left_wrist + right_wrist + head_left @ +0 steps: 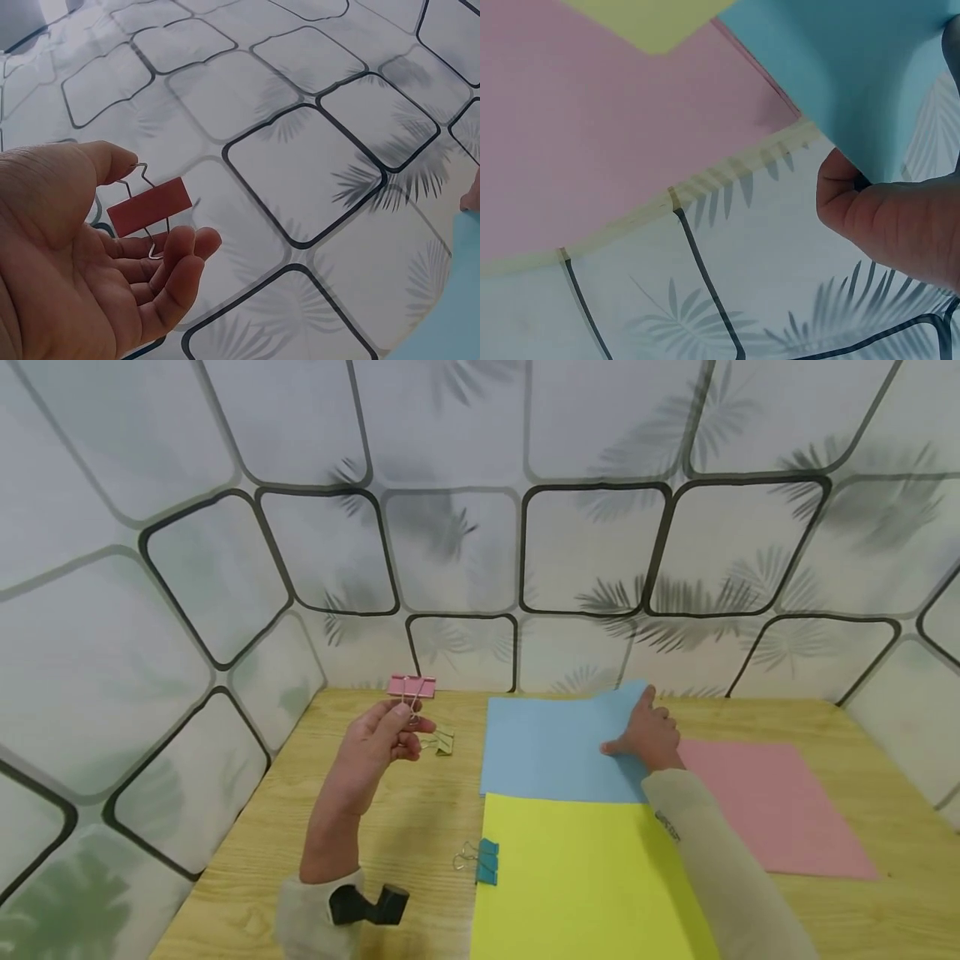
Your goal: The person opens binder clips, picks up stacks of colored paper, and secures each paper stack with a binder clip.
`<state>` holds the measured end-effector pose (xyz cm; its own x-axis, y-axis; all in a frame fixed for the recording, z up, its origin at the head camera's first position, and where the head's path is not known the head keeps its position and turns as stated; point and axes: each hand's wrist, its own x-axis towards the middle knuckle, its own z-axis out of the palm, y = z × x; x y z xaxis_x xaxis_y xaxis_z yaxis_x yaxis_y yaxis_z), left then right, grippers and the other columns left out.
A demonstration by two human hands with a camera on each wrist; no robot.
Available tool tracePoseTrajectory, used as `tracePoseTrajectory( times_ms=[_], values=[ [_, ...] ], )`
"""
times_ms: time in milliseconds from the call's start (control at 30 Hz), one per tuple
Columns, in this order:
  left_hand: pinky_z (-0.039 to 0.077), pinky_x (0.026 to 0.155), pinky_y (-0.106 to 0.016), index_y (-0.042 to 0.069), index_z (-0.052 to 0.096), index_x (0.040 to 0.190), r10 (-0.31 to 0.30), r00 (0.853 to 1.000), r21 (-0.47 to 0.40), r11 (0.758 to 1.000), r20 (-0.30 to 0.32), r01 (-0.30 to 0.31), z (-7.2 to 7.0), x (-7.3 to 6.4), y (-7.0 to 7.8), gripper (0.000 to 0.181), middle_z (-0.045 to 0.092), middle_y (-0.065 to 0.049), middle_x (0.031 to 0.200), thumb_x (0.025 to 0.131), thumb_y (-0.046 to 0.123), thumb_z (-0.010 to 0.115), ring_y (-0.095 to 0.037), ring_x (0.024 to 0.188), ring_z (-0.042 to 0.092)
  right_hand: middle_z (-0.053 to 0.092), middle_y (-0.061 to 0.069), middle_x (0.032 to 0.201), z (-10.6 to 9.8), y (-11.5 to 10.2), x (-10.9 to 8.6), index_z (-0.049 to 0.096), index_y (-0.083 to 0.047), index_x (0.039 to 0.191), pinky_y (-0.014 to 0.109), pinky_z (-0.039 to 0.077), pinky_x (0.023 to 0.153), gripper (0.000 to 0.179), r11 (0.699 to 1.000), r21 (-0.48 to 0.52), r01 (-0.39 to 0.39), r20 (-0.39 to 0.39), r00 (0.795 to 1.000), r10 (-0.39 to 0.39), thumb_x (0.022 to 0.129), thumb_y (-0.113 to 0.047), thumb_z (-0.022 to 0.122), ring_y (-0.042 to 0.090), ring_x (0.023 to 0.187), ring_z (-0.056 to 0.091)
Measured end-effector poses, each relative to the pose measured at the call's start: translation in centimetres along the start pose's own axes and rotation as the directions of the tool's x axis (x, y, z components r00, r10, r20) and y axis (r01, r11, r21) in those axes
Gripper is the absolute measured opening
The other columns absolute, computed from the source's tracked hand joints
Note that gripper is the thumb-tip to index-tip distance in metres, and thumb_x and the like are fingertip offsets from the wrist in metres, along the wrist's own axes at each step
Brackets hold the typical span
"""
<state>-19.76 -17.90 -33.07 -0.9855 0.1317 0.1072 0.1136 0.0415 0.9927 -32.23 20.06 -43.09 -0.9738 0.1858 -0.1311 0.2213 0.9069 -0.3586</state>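
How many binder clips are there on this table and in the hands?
3: a pink clip held in the left hand, a yellowish clip on the table, and a teal clip at the yellow paper's left edge. Others could be hidden.

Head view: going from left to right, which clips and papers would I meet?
Pink clip → yellow clip → teal clip → blue paper → pink paper. The yellow paper spans much the same stretch as the blue, so it's left out.

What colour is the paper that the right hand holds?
The paper is light blue; the head view shows it best.
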Motion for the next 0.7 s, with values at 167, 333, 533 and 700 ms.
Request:
tracePoseTrajectory(
  times_ms=[167,333,533,700],
  values=[
    [0.052,0.074,-0.023,-0.007,0.048,0.132,0.001,1.0,0.005,1.0,-0.007,-0.001,-0.2,-0.1,-0.1,0.037,0.063,-0.013,0.105,0.109,0.021,0.039,-0.012,0.076,0.055,0.031,0.053,0.132,0.6,0.1,0.2,-0.009,0.02,0.147,0.067,0.042,0.095,0.123,1.0,0.019,-0.002,-0.019,1.0,0.002,0.083,-0.036,0.08,0.065,0.117,0.041],
    [0.052,0.076,-0.023,-0.007,0.046,0.133,0.024,1.0,0.012,1.0,-0.006,-0.024,-0.5,-0.2,0.0,0.04,0.062,-0.016,0.109,0.109,0.025,0.039,-0.012,0.077,0.055,0.034,0.052,0.125,0.7,1.1,0.8,0.005,0.027,0.14,0.068,0.041,0.092,0.075,0.991,0.128,0.027,-0.045,0.999,-0.022,0.092,-0.01,0.049,0.066,0.114,0.041],
    [0.052,0.076,-0.024,-0.006,0.046,0.133,0.035,0.999,0.016,0.999,-0.008,-0.034,-0.6,-0.3,0.2,0.041,0.062,-0.017,0.11,0.109,0.026,0.039,-0.012,0.078,0.055,0.038,0.049,0.128,0.1,2.3,1.0,0.02,0.029,0.135,0.064,0.039,0.101,0.066,0.956,0.278,0.094,-0.061,0.995,-0.08,0.081,-0.004,0.041,0.06,0.12,0.041],
    [0.051,0.076,-0.023,-0.006,0.043,0.137,0.026,1.0,0.011,1.0,-0.014,-0.025,-0.8,-0.5,0.1,0.041,0.061,-0.017,0.112,0.109,0.024,0.037,-0.011,0.078,0.055,0.029,0.045,0.142,-0.9,2.6,0.2,0.018,0.025,0.142,0.065,0.031,0.108,0.066,0.922,0.375,0.102,-0.007,0.994,-0.108,0.086,-0.006,0.037,0.057,0.133,0.031]
  ],
)
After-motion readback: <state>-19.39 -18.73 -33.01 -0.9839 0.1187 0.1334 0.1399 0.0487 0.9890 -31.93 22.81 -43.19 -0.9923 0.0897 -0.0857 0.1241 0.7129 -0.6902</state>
